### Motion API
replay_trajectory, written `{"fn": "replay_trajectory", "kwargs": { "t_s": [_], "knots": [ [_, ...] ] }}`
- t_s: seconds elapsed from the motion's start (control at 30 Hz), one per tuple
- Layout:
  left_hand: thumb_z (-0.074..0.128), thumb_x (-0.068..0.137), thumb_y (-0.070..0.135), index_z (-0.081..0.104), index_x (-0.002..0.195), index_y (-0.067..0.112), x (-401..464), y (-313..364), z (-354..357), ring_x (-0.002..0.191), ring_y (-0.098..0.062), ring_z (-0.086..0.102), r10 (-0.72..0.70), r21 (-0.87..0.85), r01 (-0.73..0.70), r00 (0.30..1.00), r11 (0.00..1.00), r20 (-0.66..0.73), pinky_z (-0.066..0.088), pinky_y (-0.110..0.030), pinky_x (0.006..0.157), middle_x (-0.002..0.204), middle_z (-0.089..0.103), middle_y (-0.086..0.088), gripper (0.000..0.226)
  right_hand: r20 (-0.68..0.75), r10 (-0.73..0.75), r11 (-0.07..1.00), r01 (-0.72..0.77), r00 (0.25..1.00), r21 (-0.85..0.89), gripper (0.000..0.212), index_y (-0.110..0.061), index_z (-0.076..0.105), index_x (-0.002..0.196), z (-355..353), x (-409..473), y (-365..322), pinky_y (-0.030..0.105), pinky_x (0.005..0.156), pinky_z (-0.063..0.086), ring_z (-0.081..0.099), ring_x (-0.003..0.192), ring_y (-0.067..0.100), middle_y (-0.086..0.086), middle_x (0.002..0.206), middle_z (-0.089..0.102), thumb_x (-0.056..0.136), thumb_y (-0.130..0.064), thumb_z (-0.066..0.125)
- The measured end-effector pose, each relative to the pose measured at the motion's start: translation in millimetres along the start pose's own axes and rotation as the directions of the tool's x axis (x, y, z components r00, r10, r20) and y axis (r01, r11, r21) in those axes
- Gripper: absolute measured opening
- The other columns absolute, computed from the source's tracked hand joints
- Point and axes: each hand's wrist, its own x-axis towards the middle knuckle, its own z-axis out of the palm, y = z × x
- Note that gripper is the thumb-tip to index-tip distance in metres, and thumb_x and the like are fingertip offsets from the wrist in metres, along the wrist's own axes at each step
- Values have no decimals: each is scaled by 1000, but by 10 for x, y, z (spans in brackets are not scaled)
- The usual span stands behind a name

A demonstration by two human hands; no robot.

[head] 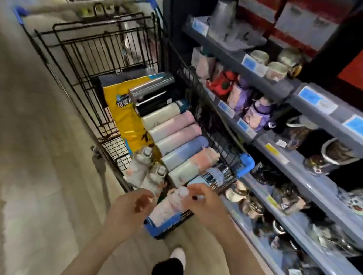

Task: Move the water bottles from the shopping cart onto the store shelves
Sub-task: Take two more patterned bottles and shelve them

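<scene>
A black wire shopping cart (91,46) with blue corners stands beside the shelves. Several water bottles lie in a row inside it: steel (152,85), black, cream, pink (173,125), blue (183,151) and peach-green (191,167). Two white bottles with lids (144,169) lie near the cart's close end. A pale pink bottle (169,205) sits at the very front, between my hands. My left hand (131,208) hovers just left of it, fingers curled and apart. My right hand (203,201) touches its top with the fingertips. The image is blurred.
A yellow package (124,118) lies in the cart left of the bottles. Grey store shelves (306,169) on the right hold purple and red bottles (242,94), mugs and bowls, with blue price tags. The aisle floor stretches to the left. My foot shows below.
</scene>
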Motion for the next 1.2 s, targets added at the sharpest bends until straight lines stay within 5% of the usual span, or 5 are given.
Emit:
{"fn": "replay_trajectory", "kwargs": {
  "t_s": [0.23, 0.5, 0.83, 0.97, 1.2],
  "knots": [
    [66, 84, 36, 63, 113, 20, 890, 193, -274, 79, -5, 58, 134, 250, -137, 990, 959, 30, 49, -28, 69, 87, 60, 15, 33, 32, 31, 999, -32, 999, 22, 34, -22, 53, 120, 166, 596, -229, 21, 78, 46, 57, 97, 11, -7, 109, 54, 90, -34, 65],
    [76, 80, 31, 27, 146, 17, 2367, -271, -566, 117, -29, 51, -323, 439, 162, 890, 884, 322, 40, -33, 89, 133, 50, -15, 83, 7, 217, 976, -217, 976, 2, 47, -24, 45, 130, 418, 1081, -209, 24, 77, 41, 51, 99, 12, -5, 117, 48, 90, -39, 63],
    [74, 83, 18, 45, 115, 13, 2884, -654, -229, 96, -19, 56, -599, 36, 665, 646, 746, 474, 44, -39, 87, 107, 56, -1, 43, -204, 518, 842, -537, 830, -46, 75, -23, 11, 153, 1656, 1616, -355, 32, 106, 28, 23, 142, 24, 4, 156, 17, 94, -45, 51],
    [96, 15, 38, 24, 142, 13, 2911, -1289, 145, 112, -39, 57, -631, -22, 744, 582, 668, 513, 49, -53, 94, 129, 53, -19, 148, -261, 620, 749, -657, 740, -83, 80, -24, -4, 153, 1900, 1808, -332, 47, 116, 22, 2, 148, 28, 7, 161, 0, 95, -36, 49],
    [89, 54, 1, 36, 137, 4, 2900, -1030, 2, 106, -35, 59, -632, -9, 728, 602, 686, 489, 50, -48, 91, 121, 58, -15, 99, -259, 707, 639, -751, 658, -166, 107, -14, -26, 148, 1951, 1952, -194, 48, 115, 26, -2, 148, 31, 10, 161, -4, 89, -33, 62]
  ]
}}
